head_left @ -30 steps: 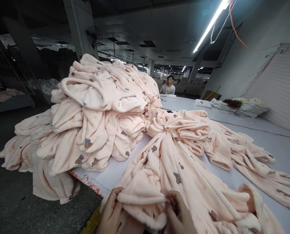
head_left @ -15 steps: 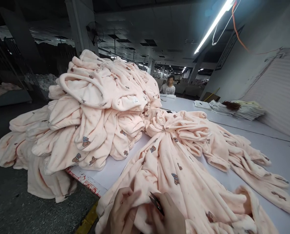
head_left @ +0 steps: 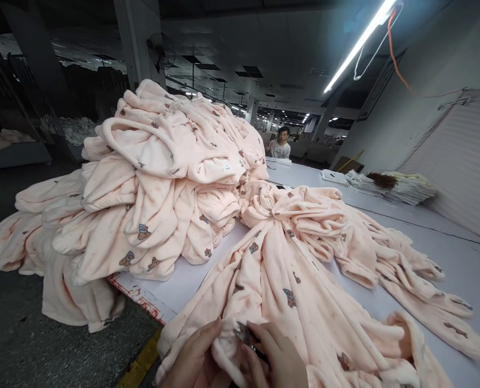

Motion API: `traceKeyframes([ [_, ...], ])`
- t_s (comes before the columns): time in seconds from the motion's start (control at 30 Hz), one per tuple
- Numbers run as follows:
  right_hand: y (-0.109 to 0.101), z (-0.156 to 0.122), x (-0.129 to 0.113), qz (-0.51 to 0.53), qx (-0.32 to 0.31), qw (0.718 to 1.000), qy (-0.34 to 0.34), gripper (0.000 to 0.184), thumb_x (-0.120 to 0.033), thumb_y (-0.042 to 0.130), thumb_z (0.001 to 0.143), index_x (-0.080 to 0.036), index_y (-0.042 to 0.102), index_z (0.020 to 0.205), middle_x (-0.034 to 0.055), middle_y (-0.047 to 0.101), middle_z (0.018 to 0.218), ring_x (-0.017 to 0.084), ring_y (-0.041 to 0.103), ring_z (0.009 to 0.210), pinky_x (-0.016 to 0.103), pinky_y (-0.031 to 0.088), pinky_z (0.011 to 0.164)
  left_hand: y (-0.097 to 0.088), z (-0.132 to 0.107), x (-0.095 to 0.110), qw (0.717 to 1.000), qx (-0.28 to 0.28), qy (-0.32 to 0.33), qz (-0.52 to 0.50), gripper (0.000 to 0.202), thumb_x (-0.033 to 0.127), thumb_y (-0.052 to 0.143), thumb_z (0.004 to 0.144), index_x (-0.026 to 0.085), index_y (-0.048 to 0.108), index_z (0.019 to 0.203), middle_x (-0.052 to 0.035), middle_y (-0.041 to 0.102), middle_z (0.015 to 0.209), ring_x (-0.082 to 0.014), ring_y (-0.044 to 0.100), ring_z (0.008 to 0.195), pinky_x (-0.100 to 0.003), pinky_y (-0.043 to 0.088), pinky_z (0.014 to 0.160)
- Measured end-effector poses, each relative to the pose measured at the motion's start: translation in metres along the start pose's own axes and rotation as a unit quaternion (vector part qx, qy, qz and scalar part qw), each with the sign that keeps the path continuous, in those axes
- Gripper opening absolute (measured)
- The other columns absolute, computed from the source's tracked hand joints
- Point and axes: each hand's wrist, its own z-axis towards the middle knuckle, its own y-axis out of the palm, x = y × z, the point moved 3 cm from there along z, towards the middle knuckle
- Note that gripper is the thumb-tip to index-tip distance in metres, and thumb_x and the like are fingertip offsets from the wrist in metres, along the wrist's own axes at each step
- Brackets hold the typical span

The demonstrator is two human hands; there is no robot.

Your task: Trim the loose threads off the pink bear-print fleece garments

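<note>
A pale pink plush garment with small bear prints is spread over the near part of the table, gathered in a bunch at its middle. At its near edge my left hand is closed on a fold of the cloth. Small dark thread snips sit in my right hand, their blades pointing up and left beside the same fold. My right fingers wrap round the snips and touch the fabric. The lower parts of both hands are cut off by the frame's bottom edge.
A high heap of like pink garments stands on the left and hangs over the table edge. White folded cloth stacks lie at the back right of the white table. A person is at the far end.
My left hand has shifted slightly and now grips a raised fold. The snips have moved a little left, against the cloth. The far person has raised a hand.
</note>
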Motion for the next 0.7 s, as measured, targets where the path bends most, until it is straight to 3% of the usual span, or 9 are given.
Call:
traceKeyframes([
  [0.1,-0.008,0.008,0.006,-0.013,-0.011,1.0,0.011,0.024,-0.037,0.048,0.091,-0.027,0.067,0.1,0.0032,0.07,0.087,0.02,0.065,0.076,0.027,0.048,0.067,0.006,-0.002,-0.001,0.999,-0.043,-0.021,-0.02,0.029,0.031,0.056,0.084,0.01,0.072,0.099,-0.0118,0.074,0.094,-0.0279,0.064,0.103,-0.04,0.045,0.096],
  [0.2,-0.016,0.01,0.008,0.0,-0.017,1.0,0.021,0.028,-0.042,0.046,0.092,-0.025,0.067,0.101,0.0041,0.069,0.087,0.018,0.066,0.078,0.024,0.051,0.067,0.013,-0.006,0.003,0.999,-0.048,0.017,0.008,0.031,0.034,0.058,0.084,0.013,0.071,0.102,-0.0111,0.074,0.099,-0.0287,0.062,0.106,-0.041,0.044,0.097],
  [0.37,-0.022,0.002,-0.004,-0.128,0.004,0.989,-0.068,0.031,-0.044,0.051,0.089,-0.027,0.069,0.107,0.0057,0.072,0.085,0.021,0.067,0.067,0.029,0.049,0.06,0.024,-0.01,0.005,0.996,-0.029,0.038,0.072,0.023,0.032,0.066,0.081,0.012,0.074,0.089,-0.0114,0.075,0.092,-0.0272,0.064,0.102,-0.038,0.044,0.096],
  [0.5,-0.014,-0.004,-0.006,-0.068,0.02,0.997,-0.015,0.031,-0.044,0.045,0.092,-0.027,0.069,0.102,0.0054,0.071,0.083,0.02,0.066,0.067,0.027,0.051,0.059,0.026,-0.002,-0.008,0.992,-0.07,0.051,0.088,0.03,0.04,0.066,0.08,0.013,0.073,0.088,-0.0125,0.073,0.094,-0.0274,0.064,0.101,-0.039,0.045,0.096],
  [0.6,0.004,-0.007,-0.001,0.03,0.019,0.999,0.016,0.031,-0.045,0.05,0.088,-0.025,0.064,0.107,0.004,0.072,0.088,0.019,0.068,0.074,0.023,0.053,0.063,0.006,0.003,-0.021,0.983,-0.104,0.045,0.145,0.042,0.047,0.064,0.078,0.013,0.07,0.101,-0.0145,0.071,0.104,-0.0307,0.063,0.103,-0.044,0.046,0.094],
  [0.67,0.015,-0.006,0.007,0.038,-0.009,0.999,0.02,0.034,-0.042,0.05,0.088,-0.025,0.06,0.114,0.0047,0.072,0.099,0.02,0.069,0.086,0.024,0.054,0.072,-0.023,0.0,-0.018,0.963,-0.055,0.066,0.254,0.044,0.046,0.06,0.079,0.018,0.067,0.111,-0.0141,0.068,0.114,-0.0317,0.062,0.107,-0.047,0.046,0.095],
  [0.7,0.02,-0.003,0.014,0.008,-0.027,0.999,0.024,0.034,-0.04,0.05,0.088,-0.024,0.059,0.117,0.0056,0.071,0.103,0.021,0.069,0.09,0.027,0.054,0.075,-0.04,-0.004,-0.01,0.935,0.004,0.107,0.339,0.042,0.045,0.058,0.081,0.021,0.066,0.114,-0.013,0.066,0.119,-0.0316,0.059,0.111,-0.048,0.044,0.098],
])
